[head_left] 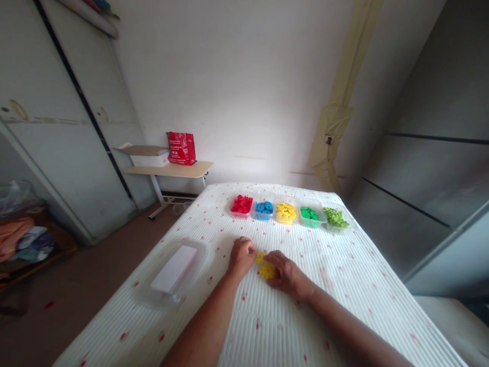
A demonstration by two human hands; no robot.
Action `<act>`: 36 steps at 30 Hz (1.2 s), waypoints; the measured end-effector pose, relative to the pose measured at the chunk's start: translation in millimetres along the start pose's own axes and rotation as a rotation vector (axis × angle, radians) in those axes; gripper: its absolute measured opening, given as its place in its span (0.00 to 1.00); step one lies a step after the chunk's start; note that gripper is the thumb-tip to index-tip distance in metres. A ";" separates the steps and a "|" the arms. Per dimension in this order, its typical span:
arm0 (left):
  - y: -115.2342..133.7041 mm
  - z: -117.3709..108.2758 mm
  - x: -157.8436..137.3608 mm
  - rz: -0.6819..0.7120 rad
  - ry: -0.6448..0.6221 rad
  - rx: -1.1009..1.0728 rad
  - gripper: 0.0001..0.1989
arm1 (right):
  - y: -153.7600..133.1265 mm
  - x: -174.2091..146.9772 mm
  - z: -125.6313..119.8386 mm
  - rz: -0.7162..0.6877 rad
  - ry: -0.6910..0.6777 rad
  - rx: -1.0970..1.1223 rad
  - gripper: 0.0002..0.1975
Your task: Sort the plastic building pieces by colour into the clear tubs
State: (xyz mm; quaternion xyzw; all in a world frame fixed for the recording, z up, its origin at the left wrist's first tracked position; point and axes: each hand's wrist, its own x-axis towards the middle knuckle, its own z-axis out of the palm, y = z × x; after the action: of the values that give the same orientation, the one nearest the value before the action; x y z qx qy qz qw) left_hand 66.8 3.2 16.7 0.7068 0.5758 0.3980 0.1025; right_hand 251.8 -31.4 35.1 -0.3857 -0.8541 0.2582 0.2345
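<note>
Two clusters of yellow notched plastic discs are between my hands, low over the table cover. My left hand (243, 257) is curled closed, with its fingertips at the left edge of the upper yellow disc (260, 257). Just below it, a larger yellow disc piece (267, 271) sits in the bent fingers of my right hand (284, 272). The right index finger reaches the upper disc too. Whether the two pieces are joined is too small to tell.
Across the table stand clear tubs of red pieces (242, 204), blue discs (264, 208), yellow discs (286, 212), green discs (309, 214) and light green pieces (335, 218). At left lies a clear plastic tray (155, 298) with a white block (175, 268). A side table (171, 171) holds a red bag (181, 148).
</note>
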 end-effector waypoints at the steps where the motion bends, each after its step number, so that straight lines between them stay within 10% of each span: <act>1: -0.1 0.1 0.1 0.001 0.000 0.000 0.08 | 0.2 -0.3 0.7 -0.007 0.011 0.002 0.26; 14: -1.7 1.6 0.1 0.009 0.009 0.020 0.08 | -12.9 8.2 -15.9 -0.029 -0.161 -0.375 0.14; 27: 1.2 -1.6 -0.4 -0.040 0.003 -0.031 0.07 | 33.1 101.4 -122.1 0.337 0.356 -0.660 0.23; 32: -1.8 0.0 0.8 -0.096 0.020 -0.103 0.07 | 44.3 88.7 -93.5 0.263 0.472 -0.493 0.14; 36: -8.5 0.4 2.6 -0.255 0.135 -0.400 0.02 | 24.4 58.2 -42.1 0.069 0.255 -0.275 0.10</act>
State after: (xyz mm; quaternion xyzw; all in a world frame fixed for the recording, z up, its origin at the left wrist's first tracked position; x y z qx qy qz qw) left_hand 60.9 8.3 12.6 0.5657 0.5757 0.5342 0.2515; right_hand 255.7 38.9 63.6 -0.4729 -0.8309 0.0960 0.2770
